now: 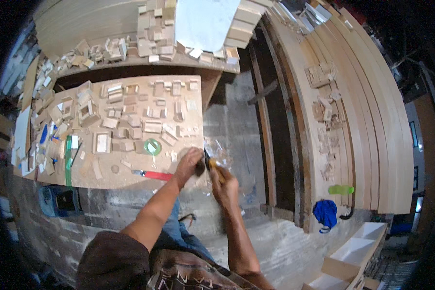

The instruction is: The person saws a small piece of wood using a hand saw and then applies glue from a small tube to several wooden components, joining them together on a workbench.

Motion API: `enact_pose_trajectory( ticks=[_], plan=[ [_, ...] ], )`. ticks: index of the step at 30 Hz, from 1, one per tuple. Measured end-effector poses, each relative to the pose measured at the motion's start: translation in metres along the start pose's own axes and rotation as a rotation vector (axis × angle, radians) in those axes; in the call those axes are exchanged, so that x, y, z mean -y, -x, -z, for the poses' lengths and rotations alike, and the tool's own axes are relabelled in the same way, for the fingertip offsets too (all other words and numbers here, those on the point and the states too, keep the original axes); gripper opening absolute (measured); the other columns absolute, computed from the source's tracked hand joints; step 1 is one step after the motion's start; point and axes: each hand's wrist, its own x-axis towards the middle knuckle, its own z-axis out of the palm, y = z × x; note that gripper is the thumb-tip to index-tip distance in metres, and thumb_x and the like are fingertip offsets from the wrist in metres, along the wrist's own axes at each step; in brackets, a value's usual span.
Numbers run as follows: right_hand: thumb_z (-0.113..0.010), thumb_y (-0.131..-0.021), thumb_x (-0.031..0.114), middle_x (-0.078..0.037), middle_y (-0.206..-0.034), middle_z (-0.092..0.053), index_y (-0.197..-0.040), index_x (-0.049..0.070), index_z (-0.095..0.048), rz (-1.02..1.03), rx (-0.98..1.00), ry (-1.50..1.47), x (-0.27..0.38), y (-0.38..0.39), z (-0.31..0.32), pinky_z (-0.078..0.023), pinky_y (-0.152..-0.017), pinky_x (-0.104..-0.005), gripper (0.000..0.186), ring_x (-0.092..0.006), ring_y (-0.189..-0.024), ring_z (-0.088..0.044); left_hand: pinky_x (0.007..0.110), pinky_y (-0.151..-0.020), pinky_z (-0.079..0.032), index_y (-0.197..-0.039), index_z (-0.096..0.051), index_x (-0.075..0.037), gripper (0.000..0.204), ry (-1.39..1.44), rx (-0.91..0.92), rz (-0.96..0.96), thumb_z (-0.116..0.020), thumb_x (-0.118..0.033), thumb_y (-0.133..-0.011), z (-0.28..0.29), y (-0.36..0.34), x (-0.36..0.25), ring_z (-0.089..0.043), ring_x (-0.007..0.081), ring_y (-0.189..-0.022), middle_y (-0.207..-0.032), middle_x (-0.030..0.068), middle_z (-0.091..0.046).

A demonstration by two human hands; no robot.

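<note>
Dark shirt [113,261] | wooden pieces [152,126] across pale tabletop [123,180] | grey floor [244,125] | right grip [225,186] round yellow-handled tool [211,163] | left grip [190,163] unclear

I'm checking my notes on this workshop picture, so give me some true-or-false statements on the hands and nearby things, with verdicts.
1. The right hand holds a yellow-handled tool. True.
2. The red object is in the left hand. False: the red object lies on the table; the left hand is at the table's right edge.
3. A green ring-shaped roll is on the table among small wooden pieces. True.
4. The light-green bottle is on the table beside the roll. False: the light-green bottle is away at the right, near a blue bag.
5. The person wears a dark top. True.
</note>
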Motion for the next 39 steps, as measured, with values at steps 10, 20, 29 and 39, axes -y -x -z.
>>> enact_pose_trajectory(
  ticks=[10,20,29,39],
  plan=[
    [-0.062,-0.098,0.023,-0.013,-0.101,-0.068,-0.119,-0.006,-0.064,-0.074,-0.058,-0.031,-0.024,0.063,0.058,-0.051,-0.082,-0.0307,0.036,-0.0161,-0.093,-0.061,0.04,-0.085,-0.052,-0.094,-0.064,0.0,0.022,-0.174,0.107,0.197,-0.054,0.006,-0.076,-0.007,-0.004,-0.007,-0.059,0.0343,-0.096,-0.091,0.0151,-0.061],
    [-0.063,-0.096,0.026,-0.013,-0.108,-0.066,-0.122,-0.004,-0.064,-0.185,-0.23,-0.222,-0.094,0.169,0.099,-0.05,-0.082,-0.0307,0.039,-0.0177,-0.093,-0.061,0.046,-0.089,-0.048,-0.101,-0.065,0.003,0.021,-0.008,0.06,0.558,-0.055,0.006,-0.082,-0.012,-0.01,-0.033,-0.057,0.0415,-0.103,-0.099,0.022,-0.059],
    [-0.058,-0.097,0.024,-0.008,-0.097,-0.062,-0.127,-0.004,-0.059,0.114,-0.252,-0.411,-0.053,0.181,0.118,-0.039,-0.05,-0.0203,0.041,-0.0061,-0.059,-0.048,0.04,-0.077,-0.054,-0.104,-0.067,0.001,0.019,0.277,-0.046,0.904,-0.063,-0.008,-0.088,0.092,0.096,-0.108,-0.069,0.0325,-0.088,-0.098,0.0204,-0.069],
    [-0.063,-0.087,0.005,-0.012,-0.091,-0.069,-0.117,0.0,-0.067,0.627,0.178,-0.187,0.026,0.148,0.015,-0.05,-0.067,-0.0287,0.03,-0.0173,-0.072,-0.061,0.031,-0.061,-0.056,-0.109,-0.067,0.003,0.018,0.394,-0.315,1.338,-0.059,-0.002,-0.094,0.203,0.253,-0.137,-0.071,0.0175,-0.07,-0.089,0.0135,-0.072]
  ],
)
